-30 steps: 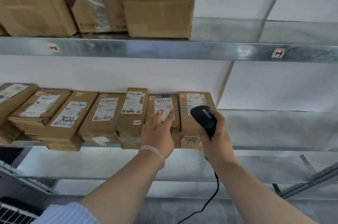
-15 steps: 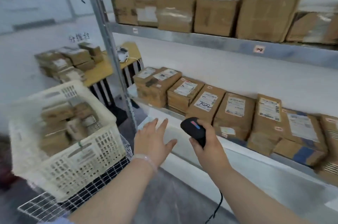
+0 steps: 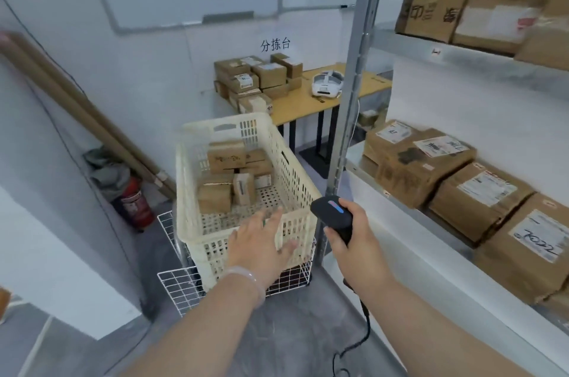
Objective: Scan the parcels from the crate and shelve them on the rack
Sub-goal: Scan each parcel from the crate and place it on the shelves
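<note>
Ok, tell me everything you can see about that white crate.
The crate is cream-white plastic with perforated walls and base and slot handles cut below its rim. It stands upright on a white wire frame, beside the rack's metal post. A few brown cardboard parcels lie piled at its far end; the near part of its base shows bare. The left hand hovers open over its near rim; whether it touches cannot be told.

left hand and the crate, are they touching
Cannot tell. In the head view the open left hand overlaps the near wall of the crate, blurred, and no gap or contact shows.
</note>
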Available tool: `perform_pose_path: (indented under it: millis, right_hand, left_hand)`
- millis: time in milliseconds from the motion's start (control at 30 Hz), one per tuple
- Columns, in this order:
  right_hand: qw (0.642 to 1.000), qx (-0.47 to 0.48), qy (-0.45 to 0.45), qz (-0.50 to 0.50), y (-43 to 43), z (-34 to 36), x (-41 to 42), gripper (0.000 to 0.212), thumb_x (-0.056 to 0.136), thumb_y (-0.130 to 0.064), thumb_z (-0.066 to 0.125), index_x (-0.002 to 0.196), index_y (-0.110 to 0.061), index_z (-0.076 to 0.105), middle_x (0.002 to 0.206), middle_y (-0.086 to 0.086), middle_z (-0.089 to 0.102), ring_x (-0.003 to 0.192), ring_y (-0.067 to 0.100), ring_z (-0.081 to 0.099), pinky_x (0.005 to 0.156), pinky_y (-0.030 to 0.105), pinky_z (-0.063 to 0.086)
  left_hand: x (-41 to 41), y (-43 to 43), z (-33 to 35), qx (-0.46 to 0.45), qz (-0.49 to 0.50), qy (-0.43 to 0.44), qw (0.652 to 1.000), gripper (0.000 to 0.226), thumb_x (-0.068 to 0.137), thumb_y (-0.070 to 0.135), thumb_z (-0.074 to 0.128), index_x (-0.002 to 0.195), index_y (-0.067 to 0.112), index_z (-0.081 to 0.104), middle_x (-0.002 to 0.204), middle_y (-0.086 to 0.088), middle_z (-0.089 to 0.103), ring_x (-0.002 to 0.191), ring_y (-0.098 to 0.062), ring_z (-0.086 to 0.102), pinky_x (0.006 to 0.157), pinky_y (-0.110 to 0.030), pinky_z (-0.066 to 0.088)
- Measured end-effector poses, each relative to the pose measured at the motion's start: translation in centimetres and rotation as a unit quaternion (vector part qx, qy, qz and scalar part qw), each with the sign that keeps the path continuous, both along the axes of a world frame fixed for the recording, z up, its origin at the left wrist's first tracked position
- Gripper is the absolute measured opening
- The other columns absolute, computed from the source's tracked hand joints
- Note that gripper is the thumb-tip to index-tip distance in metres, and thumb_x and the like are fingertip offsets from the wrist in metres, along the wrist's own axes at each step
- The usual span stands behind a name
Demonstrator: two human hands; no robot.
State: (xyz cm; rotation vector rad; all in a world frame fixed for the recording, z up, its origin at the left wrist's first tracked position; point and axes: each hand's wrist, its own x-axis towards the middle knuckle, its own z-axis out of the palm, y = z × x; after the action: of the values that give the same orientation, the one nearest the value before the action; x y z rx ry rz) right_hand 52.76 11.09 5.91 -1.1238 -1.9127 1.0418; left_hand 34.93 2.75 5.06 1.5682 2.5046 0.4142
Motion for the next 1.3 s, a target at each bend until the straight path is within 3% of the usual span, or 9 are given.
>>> perform_pose_path:
  millis: [167, 300, 433, 533, 700, 833, 933, 1033, 1300]
  right_hand:
    - [0.999, 0.014, -0.011, 0.040, 4.9, -0.3, -6.0, 0.050, 0.094, -0.025, 0.064, 0.135, -0.038, 0.039, 0.126, -0.014, 0.057, 0.110, 0.007, 0.057, 0.092, 0.030, 0.049]
    - [0.997, 0.028, -0.015, 0.065, 9.9, -0.4, -10.8, 0.051, 0.094, -0.023, 0.064, 0.137, -0.035, 0.040, 0.128, -0.012, 0.053, 0.110, 0.006, 0.055, 0.090, 0.023, 0.045]
    - [0.996, 0.022, -0.030, 0.080, 14.3, -0.8, -15.5, 0.051, 0.095, -0.025, 0.062, 0.137, -0.039, 0.037, 0.123, -0.010, 0.055, 0.106, 0.010, 0.057, 0.085, 0.026, 0.047]
    - [0.996, 0.002, -0.028, 0.080, 16.3, -1.7, -19.3, 0.051, 0.095, -0.025, 0.062, 0.135, -0.042, 0.036, 0.121, -0.011, 0.056, 0.104, 0.007, 0.057, 0.084, 0.025, 0.048]
    - [0.995, -0.021, -0.049, 0.088, 19.2, -4.0, -25.7, 0.052, 0.093, -0.024, 0.065, 0.124, -0.053, 0.036, 0.108, -0.033, 0.053, 0.097, -0.016, 0.054, 0.074, 0.010, 0.042]
    - [0.996, -0.048, -0.067, 0.039, 21.9, -5.8, -30.8, 0.056, 0.093, -0.025, 0.065, 0.117, -0.061, 0.029, 0.103, -0.033, 0.051, 0.091, -0.018, 0.054, 0.067, 0.003, 0.040]
    - [0.992, -0.078, -0.092, 0.021, 23.7, -7.8, -33.9, 0.050, 0.094, -0.030, 0.063, 0.126, -0.053, 0.032, 0.099, -0.026, 0.053, 0.081, -0.010, 0.055, 0.058, 0.003, 0.038]
    - [0.988, -0.109, -0.113, 0.004, 25.3, -10.4, -35.9, 0.050, 0.094, -0.032, 0.063, 0.127, -0.053, 0.031, 0.109, -0.019, 0.055, 0.083, -0.007, 0.055, 0.060, 0.002, 0.035]
    - [0.974, -0.175, -0.143, -0.020, 31.8, -17.7, -40.7, 0.049, 0.096, -0.030, 0.061, 0.127, -0.052, 0.030, 0.106, -0.017, 0.052, 0.079, -0.016, 0.048, 0.057, 0.005, 0.037]
  left_hand:
    - [-5.4, 4.0, -0.5, -0.019, 0.032, -0.015, 0.999, 0.074, 0.095, 0.067, 0.037, 0.157, 0.039, 0.007, 0.166, 0.000, 0.014, 0.152, -0.023, 0.015, 0.121, -0.050, 0.020]
    - [-9.6, 7.9, -0.9, -0.023, 0.068, -0.035, 0.997, 0.074, 0.096, 0.065, 0.039, 0.157, 0.040, 0.006, 0.166, 0.000, 0.015, 0.152, -0.022, 0.016, 0.122, -0.047, 0.020]
    - [-13.3, 11.0, -1.9, -0.032, 0.095, -0.068, 0.993, 0.076, 0.094, 0.067, 0.040, 0.157, 0.041, 0.006, 0.166, 0.002, 0.014, 0.152, -0.021, 0.015, 0.121, -0.047, 0.019]
    - [-16.5, 12.6, -3.2, -0.054, 0.113, -0.081, 0.989, 0.076, 0.093, 0.069, 0.040, 0.156, 0.043, 0.005, 0.166, 0.002, 0.014, 0.152, -0.023, 0.017, 0.121, -0.049, 0.022]
    - [-22.1, 16.1, -5.4, -0.075, 0.122, -0.126, 0.982, 0.073, 0.094, 0.064, 0.043, 0.155, 0.045, 0.008, 0.166, 0.002, 0.012, 0.152, -0.025, 0.015, 0.121, -0.050, 0.020]
    - [-27.1, 18.8, -7.4, -0.103, 0.099, -0.158, 0.977, 0.071, 0.095, 0.060, 0.045, 0.156, 0.042, 0.013, 0.166, -0.001, 0.013, 0.151, -0.028, 0.020, 0.121, -0.051, 0.023]
    - [-30.2, 21.2, -9.5, -0.131, 0.101, -0.172, 0.971, 0.072, 0.096, 0.059, 0.045, 0.157, 0.039, 0.013, 0.166, -0.002, 0.013, 0.151, -0.029, 0.019, 0.120, -0.051, 0.025]
    - [-32.0, 23.5, -11.8, -0.157, 0.109, -0.194, 0.962, 0.072, 0.096, 0.060, 0.045, 0.157, 0.041, 0.011, 0.165, -0.003, 0.015, 0.150, -0.031, 0.019, 0.119, -0.049, 0.024]
    - [-36.2, 31.2, -18.9, -0.158, 0.172, -0.301, 0.924, 0.073, 0.098, 0.048, 0.051, 0.158, 0.040, 0.009, 0.167, 0.000, 0.006, 0.152, -0.029, 0.013, 0.121, -0.047, 0.023]
